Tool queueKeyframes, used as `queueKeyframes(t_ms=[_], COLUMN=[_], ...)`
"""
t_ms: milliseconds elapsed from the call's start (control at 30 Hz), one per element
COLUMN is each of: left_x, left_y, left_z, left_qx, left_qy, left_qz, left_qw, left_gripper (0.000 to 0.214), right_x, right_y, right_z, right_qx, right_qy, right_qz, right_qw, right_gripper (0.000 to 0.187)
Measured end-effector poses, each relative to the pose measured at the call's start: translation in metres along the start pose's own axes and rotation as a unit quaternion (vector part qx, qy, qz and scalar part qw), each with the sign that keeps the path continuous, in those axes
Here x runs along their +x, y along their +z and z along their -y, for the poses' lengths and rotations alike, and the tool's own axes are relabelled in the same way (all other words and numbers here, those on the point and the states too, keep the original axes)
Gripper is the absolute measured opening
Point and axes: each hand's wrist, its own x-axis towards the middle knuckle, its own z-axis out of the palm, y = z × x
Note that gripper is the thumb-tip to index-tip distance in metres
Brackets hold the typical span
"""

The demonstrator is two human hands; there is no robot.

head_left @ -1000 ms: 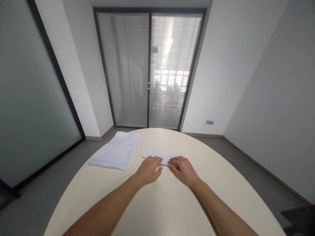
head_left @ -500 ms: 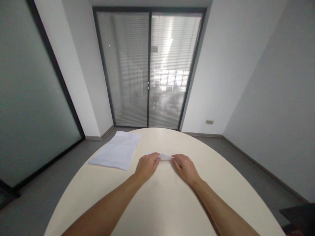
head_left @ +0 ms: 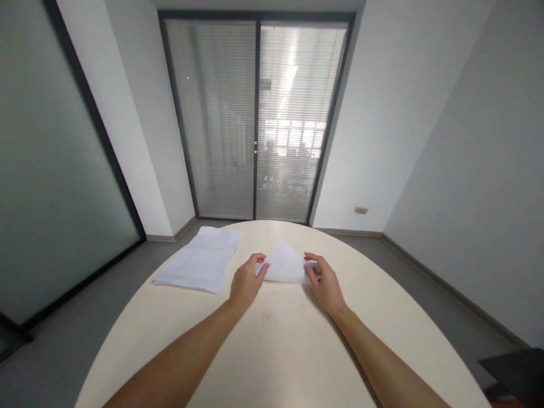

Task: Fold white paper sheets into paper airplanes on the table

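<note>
Left grip [head_left: 245, 282] and right grip [head_left: 326, 285] at two ends of a folded paper [head_left: 284, 264]

Each one is half curled around its end of the white paper; from where I stand I cannot tell whether either actually pinches it. The paper sits towards the far side of the surface [head_left: 263, 351], straight edge facing the person, peak pointing away.

The surface is cream, with a rounded rim, and a faint smudge [head_left: 267, 317] marks it just this side of the paper. Forearms [head_left: 187, 357] slant in from the near side. Off to the left lies a larger creased sheet [head_left: 198, 259]; its outer side reaches the rim, and a strip of surface separates it from the left grip.

Beyond the far rim stand dark-framed panes with blinds [head_left: 221, 124], the right half brighter. A frosted panel [head_left: 51, 170] is on the left, and a white wall [head_left: 378, 124] on the right carries a small plate [head_left: 361, 210] low down. Grey floor [head_left: 437, 277] borders the rim on either side. Something dark [head_left: 516, 371], too partial to make out, sits at the lower right.

The widest room for moving runs from the right forearm to the right rim; a narrower band lies between paper and far rim.
</note>
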Motion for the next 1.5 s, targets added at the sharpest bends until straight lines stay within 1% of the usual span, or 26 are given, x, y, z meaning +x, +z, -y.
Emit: queueKeyframes(t_ms=[100, 167, 300, 367, 433, 567, 667, 800, 867, 967, 1033, 1133, 1200, 1267, 1367, 1500], left_x=[0.001, 0.001, 0.000, -0.001, -0.003, -0.006, -0.007, -0.007, -0.007, -0.008, -0.009, -0.011, -0.012, -0.012, -0.012, -0.012], left_y=[-0.001, -0.001, 0.000, 0.001, 0.000, -0.003, -0.004, -0.006, -0.008, -0.012, -0.013, -0.012, -0.010, -0.010, -0.010, -0.010], left_z=[-0.001, -0.001, 0.000, 0.000, -0.002, -0.009, -0.012, -0.017, -0.022, -0.028, -0.029, -0.026, -0.023, -0.022, -0.024, -0.024], left_qx=[-0.031, -0.035, 0.009, 0.046, 0.078, 0.128, 0.175, 0.204, 0.198, 0.179, 0.147, 0.085, 0.068, 0.071, 0.078, 0.121], left_qy=[0.009, 0.014, 0.002, -0.005, -0.003, 0.024, 0.031, 0.041, 0.052, 0.085, 0.126, 0.205, 0.243, 0.253, 0.246, 0.226], left_qz=[-0.005, 0.008, 0.046, 0.073, 0.107, 0.159, 0.174, 0.167, 0.170, 0.193, 0.219, 0.265, 0.285, 0.299, 0.312, 0.286], left_qw=[0.999, 0.999, 0.999, 0.996, 0.991, 0.979, 0.969, 0.964, 0.964, 0.961, 0.956, 0.938, 0.925, 0.917, 0.915, 0.923], left_gripper=[0.017, 0.017, 0.026, 0.030, 0.029, 0.025, 0.022, 0.020, 0.020, 0.023, 0.026, 0.035, 0.042, 0.044, 0.040, 0.041], right_x=[0.002, 0.004, 0.004, 0.003, 0.001, 0.000, 0.000, -0.002, -0.003, -0.004, -0.005, -0.007, -0.008, -0.007, -0.004, -0.003], right_y=[-0.001, -0.002, 0.000, 0.000, 0.000, -0.003, -0.004, -0.002, -0.001, 0.000, 0.001, 0.003, 0.003, 0.002, 0.001, 0.001], right_z=[-0.002, -0.005, -0.013, -0.016, -0.017, -0.008, 0.006, 0.019, 0.020, 0.016, 0.011, 0.004, 0.002, 0.002, 0.006, 0.016], right_qx=[-0.003, -0.006, -0.025, -0.047, -0.073, -0.157, -0.201, -0.187, -0.194, -0.212, -0.221, -0.237, -0.245, -0.239, -0.205, -0.148], right_qy=[-0.012, -0.019, -0.020, -0.016, -0.013, -0.043, -0.068, -0.096, -0.094, -0.081, -0.076, -0.074, -0.073, -0.072, -0.083, -0.116], right_qz=[-0.031, -0.046, -0.053, -0.043, -0.026, 0.007, 0.048, 0.126, 0.147, 0.151, 0.148, 0.146, 0.145, 0.140, 0.143, 0.178], right_qw=[0.999, 0.999, 0.998, 0.998, 0.997, 0.987, 0.976, 0.970, 0.965, 0.962, 0.961, 0.958, 0.956, 0.958, 0.965, 0.966], right_gripper=[0.033, 0.032, 0.032, 0.031, 0.031, 0.023, 0.021, 0.025, 0.027, 0.027, 0.027, 0.031, 0.036, 0.033, 0.024, 0.022])
